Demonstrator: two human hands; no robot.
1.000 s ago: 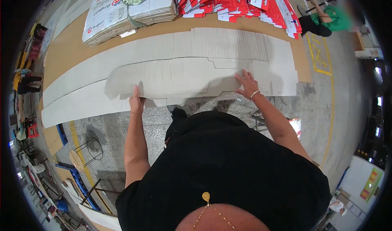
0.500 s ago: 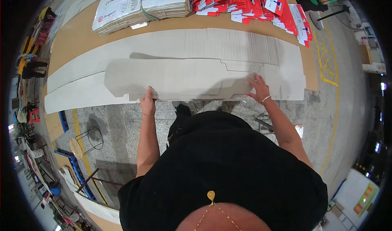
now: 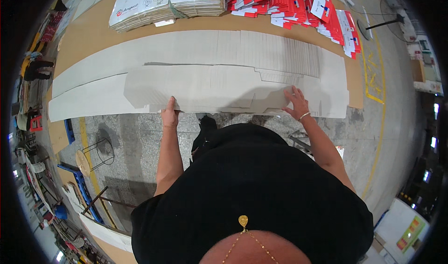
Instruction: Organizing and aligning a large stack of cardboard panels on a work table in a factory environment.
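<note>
- A worker in a black shirt (image 3: 252,180), a gold pendant (image 3: 243,221) hanging at the collar, faces the near edge of a bench (image 3: 88,42) topped with brown board.
- On the floor to the left, well apart from the bench's near edge, a round stool (image 3: 83,163) lies tipped over, its wire-thin legs pointing toward the worker.
- The left hand (image 3: 170,114) is clamped on the near edge of a batch of cardboard sheets (image 3: 200,84), its thumb lying on top and its fingers out of sight below.
- The right hand (image 3: 297,104), a pale bracelet (image 3: 304,115) at its wrist, spreads palm down over the same batch farther right, its fingers apart.
- Those sheets overlap closely along the bench's near edge, their slanted left ends fanned out and a stepped notch cut toward the right.
- Just behind them, a second row of cardboard (image 3: 205,47) spans the bench, its edges tightly layered toward the right end.
- Toward the far edge sits a bundle of flat white packs (image 3: 196,5), bound with a green string (image 3: 171,5).
- Beside it, red-and-white cards (image 3: 284,5) spill in overlapping piles toward the bench's right edge.
- Past that edge, yellow lines (image 3: 383,82) mark the grey floor.
</note>
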